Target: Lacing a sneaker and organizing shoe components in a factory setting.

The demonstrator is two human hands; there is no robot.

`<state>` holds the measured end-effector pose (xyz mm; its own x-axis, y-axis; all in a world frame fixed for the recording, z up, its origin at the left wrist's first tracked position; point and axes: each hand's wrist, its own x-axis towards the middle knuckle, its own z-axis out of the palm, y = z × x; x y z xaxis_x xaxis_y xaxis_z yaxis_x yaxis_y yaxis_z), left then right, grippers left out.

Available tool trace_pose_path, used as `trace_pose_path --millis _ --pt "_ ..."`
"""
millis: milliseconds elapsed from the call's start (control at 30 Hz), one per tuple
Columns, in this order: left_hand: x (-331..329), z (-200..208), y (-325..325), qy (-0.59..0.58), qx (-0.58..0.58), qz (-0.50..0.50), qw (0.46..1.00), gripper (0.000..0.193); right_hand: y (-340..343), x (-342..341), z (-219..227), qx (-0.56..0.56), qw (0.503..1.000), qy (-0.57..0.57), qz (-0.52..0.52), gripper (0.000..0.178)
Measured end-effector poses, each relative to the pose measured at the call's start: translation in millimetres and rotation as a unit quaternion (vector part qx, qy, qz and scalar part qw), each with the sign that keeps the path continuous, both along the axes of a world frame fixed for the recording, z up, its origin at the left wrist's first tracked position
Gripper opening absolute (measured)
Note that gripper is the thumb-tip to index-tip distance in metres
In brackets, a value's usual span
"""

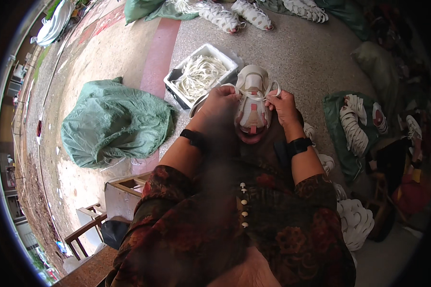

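Note:
A white and pink sneaker [252, 115] rests on my lap, its toe pointing away from me. A white shoelace [252, 96] runs across its upper part, with loops out to both sides. My left hand [221, 101] is closed on the lace at the shoe's left side. On the other side, the fingers of my right hand [283, 106] pinch the lace next to a raised loop. Part of another shoe [195, 111] shows under my left forearm, mostly hidden. I wear a dark band on each wrist.
Beyond my left hand stands a white foam box [207, 51] of loose white laces [201, 75]. A green sack [117, 124] lies at left. Rows of white shoes [222, 18] sit at the far side, and more shoes [353, 125] lie on green sacking at right. A wooden stool [129, 186] stands lower left.

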<state>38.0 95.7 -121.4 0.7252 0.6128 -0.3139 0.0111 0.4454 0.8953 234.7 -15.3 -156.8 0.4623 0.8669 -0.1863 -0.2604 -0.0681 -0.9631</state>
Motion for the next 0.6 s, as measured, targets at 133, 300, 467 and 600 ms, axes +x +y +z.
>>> trace_pose_path --millis 133,300,467,600 --pt "1.1 0.7 -0.8 -0.009 0.005 0.007 1.000 0.010 9.9 4.2 -12.1 -0.017 0.970 -0.242 -0.018 0.009" --pt "-2.6 -1.1 -1.2 0.004 0.027 0.008 1.000 0.011 13.5 -9.3 2.0 -0.015 0.856 -0.516 -0.027 0.012" --pt "-2.7 -2.8 -0.6 0.000 0.043 0.008 0.999 0.012 29.7 -9.5 5.3 -0.056 0.785 -0.614 0.060 0.012" --pt "-0.2 -0.1 -5.0 0.000 0.048 0.004 0.999 0.012 24.0 7.9 -15.9 -0.060 0.930 -0.361 -0.024 0.021"
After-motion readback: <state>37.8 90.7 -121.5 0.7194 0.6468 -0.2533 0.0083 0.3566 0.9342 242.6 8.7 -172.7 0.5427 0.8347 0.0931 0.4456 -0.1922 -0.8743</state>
